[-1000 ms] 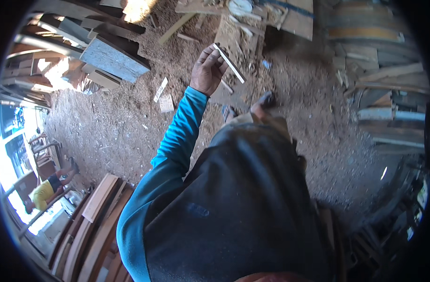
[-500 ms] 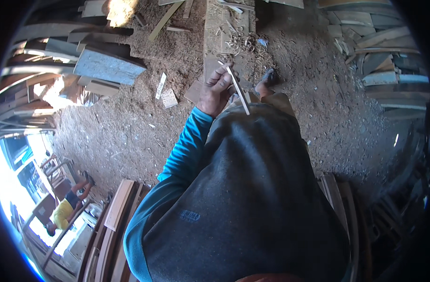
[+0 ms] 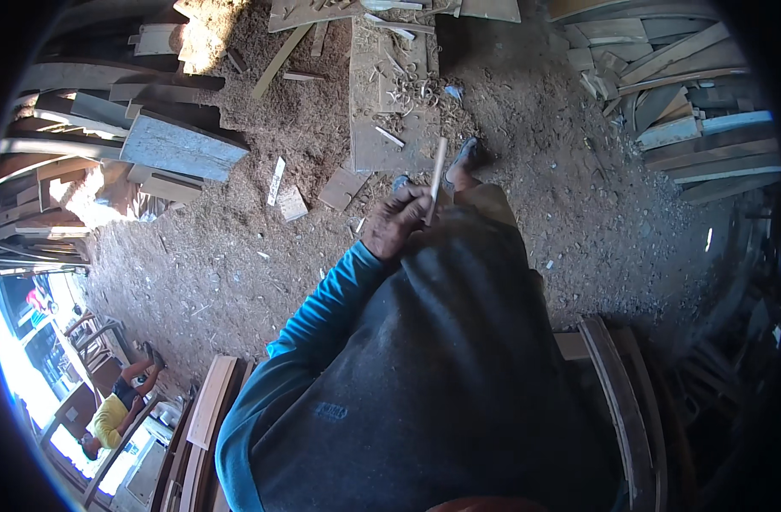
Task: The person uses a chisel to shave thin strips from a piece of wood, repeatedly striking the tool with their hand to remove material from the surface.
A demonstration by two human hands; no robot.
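My left hand (image 3: 395, 225), in a blue sleeve, is in front of my dark shirt. Its fingers are closed around the lower part of a thin wooden stick (image 3: 438, 169). The stick points away from me, tilted slightly right at its far end. My right hand does not show. Beyond the stick is a low wooden bench (image 3: 365, 102) with curled shavings (image 3: 420, 92) and loose slips of wood on it. A small wood strip (image 3: 389, 136) lies near the bench's near end.
Stacked boards fill the left (image 3: 185, 147) and right (image 3: 710, 128) sides. A flat wood piece (image 3: 342, 189) and offcuts lie on the sawdust-covered floor (image 3: 220, 256). Long timbers (image 3: 213, 388) stand close by my left side. A person in a yellow top (image 3: 110, 418) is at the lower left.
My left hand has drawn nearer to my body. The stick has swung from slanting down to the right to pointing away from me. The view has shifted slightly, showing more of the bench.
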